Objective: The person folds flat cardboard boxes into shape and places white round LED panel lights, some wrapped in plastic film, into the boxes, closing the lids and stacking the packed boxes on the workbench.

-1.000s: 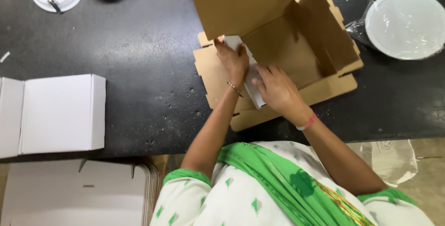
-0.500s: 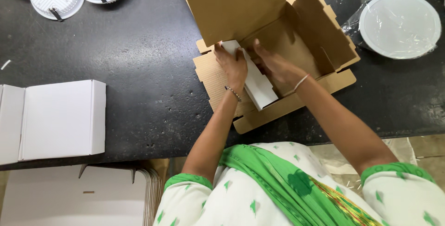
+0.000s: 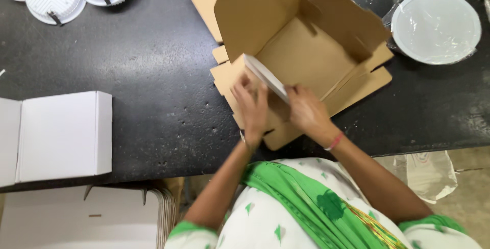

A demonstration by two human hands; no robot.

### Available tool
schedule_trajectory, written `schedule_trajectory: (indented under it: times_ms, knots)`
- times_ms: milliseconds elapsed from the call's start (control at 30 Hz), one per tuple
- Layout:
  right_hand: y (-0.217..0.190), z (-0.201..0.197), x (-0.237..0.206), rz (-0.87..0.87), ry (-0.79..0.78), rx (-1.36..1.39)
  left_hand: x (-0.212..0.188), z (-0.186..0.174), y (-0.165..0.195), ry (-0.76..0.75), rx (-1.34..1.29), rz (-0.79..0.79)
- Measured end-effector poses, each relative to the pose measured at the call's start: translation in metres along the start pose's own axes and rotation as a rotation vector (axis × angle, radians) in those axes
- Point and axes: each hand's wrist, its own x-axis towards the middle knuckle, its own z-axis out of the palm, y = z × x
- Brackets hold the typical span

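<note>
Pinching the flat white piece [image 3: 266, 78] with both my left hand [image 3: 251, 107] and right hand [image 3: 305, 111], I hold it on edge against the brown carton [image 3: 306, 50]'s near wall. Tilted like this, it could slip or catch the flap.

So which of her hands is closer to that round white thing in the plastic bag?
Right. The right hand rests at the brown cardboard box, below and left of the bagged white disc; the left hand sits farther left still.
</note>
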Motion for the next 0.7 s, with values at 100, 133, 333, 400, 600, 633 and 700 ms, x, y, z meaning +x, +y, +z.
schedule_trajectory:
  times_ms: [100, 133, 333, 400, 600, 633, 700]
  knots:
    - [0.025, -0.022, -0.015, -0.001, 0.028, -0.033, -0.024, -0.003, 0.023, -0.245, 0.305, 0.325]
    - [0.030, -0.026, -0.022, -0.021, 0.046, -0.035, -0.027, -0.004, 0.029, -0.328, 0.455, 0.496]
    - [0.041, -0.024, -0.025, 0.002, 0.106, -0.059, 0.034, 0.006, 0.043, -0.360, 0.686, 0.846]
    - [0.043, -0.017, -0.020, -0.020, 0.174, -0.090, 0.046, 0.002, 0.041, -0.471, 0.587, 0.839]
    - [0.059, -0.011, -0.014, 0.047, 0.047, -0.113, 0.057, 0.003, 0.036, -0.547, 0.513, 0.903]
    - [0.060, -0.012, -0.014, 0.055, 0.032, -0.108, 0.057, 0.004, 0.036, -0.556, 0.503, 0.905]
    - [0.055, -0.015, -0.013, 0.076, -0.003, -0.135, 0.055, 0.006, 0.035, -0.589, 0.510, 0.873]
